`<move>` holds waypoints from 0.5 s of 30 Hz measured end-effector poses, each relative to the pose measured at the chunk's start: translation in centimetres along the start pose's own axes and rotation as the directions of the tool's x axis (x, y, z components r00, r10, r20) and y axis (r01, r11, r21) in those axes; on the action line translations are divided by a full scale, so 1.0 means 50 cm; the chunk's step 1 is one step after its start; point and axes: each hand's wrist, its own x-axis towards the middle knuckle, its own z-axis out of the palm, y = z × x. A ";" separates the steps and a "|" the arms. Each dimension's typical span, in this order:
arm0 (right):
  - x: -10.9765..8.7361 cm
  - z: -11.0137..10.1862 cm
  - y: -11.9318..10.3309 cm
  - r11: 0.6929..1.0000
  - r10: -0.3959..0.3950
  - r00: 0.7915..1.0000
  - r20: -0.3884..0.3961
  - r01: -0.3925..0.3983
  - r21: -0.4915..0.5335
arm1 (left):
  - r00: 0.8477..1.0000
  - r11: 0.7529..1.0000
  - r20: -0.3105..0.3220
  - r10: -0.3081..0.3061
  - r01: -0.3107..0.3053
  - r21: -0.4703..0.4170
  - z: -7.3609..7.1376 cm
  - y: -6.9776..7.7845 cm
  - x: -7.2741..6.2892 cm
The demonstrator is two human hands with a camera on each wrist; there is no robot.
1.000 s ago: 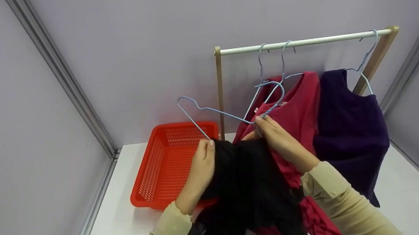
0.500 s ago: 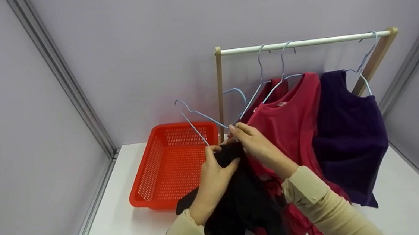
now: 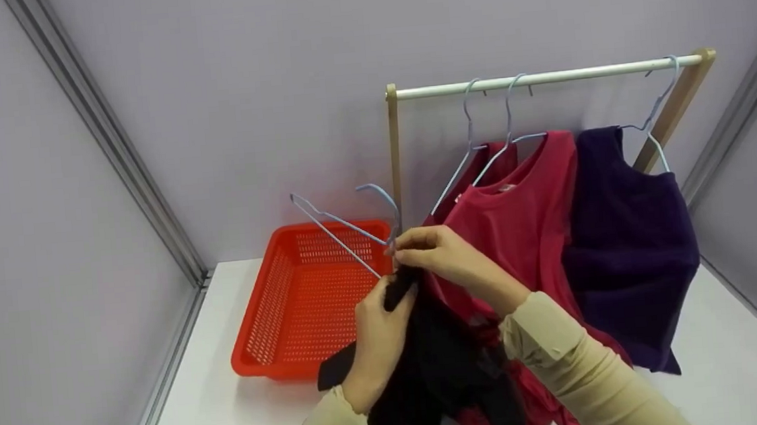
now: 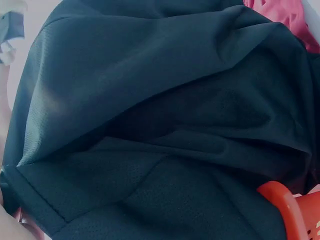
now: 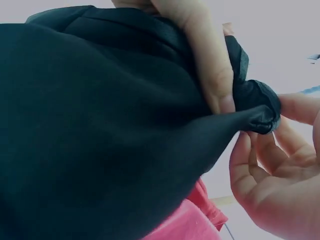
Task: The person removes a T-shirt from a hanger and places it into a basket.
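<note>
A black garment point(image 3: 443, 349) hangs gathered from both hands, its lower part spread over the white table. My left hand point(image 3: 380, 324) grips its upper edge, fingers on the far side and thumb on the near side. My right hand point(image 3: 446, 258) pinches the cloth's edge just beside it, below the hook of a light blue wire hanger point(image 3: 351, 225). One arm of this hanger sticks out to the left over the basket; its other arm is hidden by cloth and hands. In the right wrist view, fingers of both hands meet at a bunched edge of the garment point(image 5: 125, 125).
A red perforated basket point(image 3: 247, 365) stands behind and left of the hands. On the right, a rack with a white rail point(image 3: 584, 74) bears a dark red garment point(image 3: 460, 175), a pink sleeveless top point(image 3: 521, 221) and a dark purple sleeveless top point(image 3: 630, 240) on wire hangers.
The hanger has shifted left and slightly down. My right hand has moved left to the left hand, and the black garment, earlier spread between the hands, is now bunched.
</note>
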 end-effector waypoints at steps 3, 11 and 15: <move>0.008 0.003 -0.005 1.000 -0.006 1.000 -0.004 0.006 0.013 | 1.000 1.000 0.002 0.028 -0.028 0.003 0.005 -0.003 -0.006; 0.023 0.002 -0.016 1.000 -0.014 0.997 0.074 0.013 0.024 | 0.996 0.998 0.061 0.061 -0.062 0.012 0.017 -0.018 -0.031; 0.023 0.001 -0.015 1.000 0.025 0.988 0.154 -0.024 -0.008 | 0.996 0.998 0.071 0.055 -0.057 0.019 0.019 -0.028 -0.036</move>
